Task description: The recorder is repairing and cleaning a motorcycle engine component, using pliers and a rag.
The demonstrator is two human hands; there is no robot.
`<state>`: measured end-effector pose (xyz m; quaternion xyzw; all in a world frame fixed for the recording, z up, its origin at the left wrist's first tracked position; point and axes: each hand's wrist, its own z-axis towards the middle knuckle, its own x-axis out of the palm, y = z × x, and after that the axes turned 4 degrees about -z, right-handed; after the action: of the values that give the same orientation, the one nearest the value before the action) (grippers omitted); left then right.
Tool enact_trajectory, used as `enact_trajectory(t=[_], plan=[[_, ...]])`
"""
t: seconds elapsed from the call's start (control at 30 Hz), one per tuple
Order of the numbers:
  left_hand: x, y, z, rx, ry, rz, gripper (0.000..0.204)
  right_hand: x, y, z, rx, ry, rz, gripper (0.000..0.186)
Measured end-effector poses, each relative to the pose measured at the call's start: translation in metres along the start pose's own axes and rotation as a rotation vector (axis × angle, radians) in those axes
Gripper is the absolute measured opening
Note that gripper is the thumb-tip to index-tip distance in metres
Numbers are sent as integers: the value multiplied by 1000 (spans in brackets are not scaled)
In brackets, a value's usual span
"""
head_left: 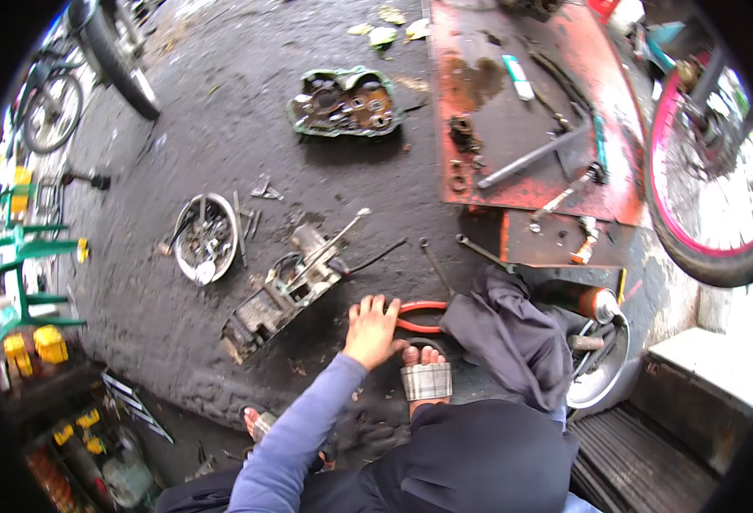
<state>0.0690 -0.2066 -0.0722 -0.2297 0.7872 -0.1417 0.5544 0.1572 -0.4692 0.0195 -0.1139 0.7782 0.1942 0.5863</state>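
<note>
My left hand [372,332] reaches down to the ground beside my sandalled foot, its fingers stretched forward and apart. It is at the left end of red-handled pliers [423,327], whose other end meets a dark grey cloth [513,329]. The palm hides what lies beneath it. Just ahead and to the left lies a greasy metal engine part [265,312] with a long rod-like tool [338,235] across it. A bit of blue sleeve shows by my right knee, but my right hand is hidden.
A bowl of small parts [180,261] sits left; an engine casing [347,128] lies farther off. A red metal sheet [462,184] carries tools. Right are a spray can [600,305], a metal basin [620,363] and a pink-rimmed wheel [663,184]. Green chairs [26,295] stand left.
</note>
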Motion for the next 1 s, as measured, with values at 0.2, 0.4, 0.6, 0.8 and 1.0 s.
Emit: enact_trajectory(t=[0.2, 0.4, 0.6, 0.8, 1.0], plan=[[25, 46, 18, 290, 28, 172, 53, -24, 44, 38, -468, -25, -614, 22], [-65, -6, -2, 74, 299, -190, 38, 5, 36, 35, -600, 79, -316, 20], [-120, -5, -14, 80, 376, -231, 37, 25, 37, 43, -641, 238, 302, 18], [-167, 17, -31, 176, 97, -73, 44, 69, 149, 72, -636, 427, 914, 16], [-252, 91, -112, 208, -76, 142, 56, 51, 110, 106, -1212, 429, 273, 25]])
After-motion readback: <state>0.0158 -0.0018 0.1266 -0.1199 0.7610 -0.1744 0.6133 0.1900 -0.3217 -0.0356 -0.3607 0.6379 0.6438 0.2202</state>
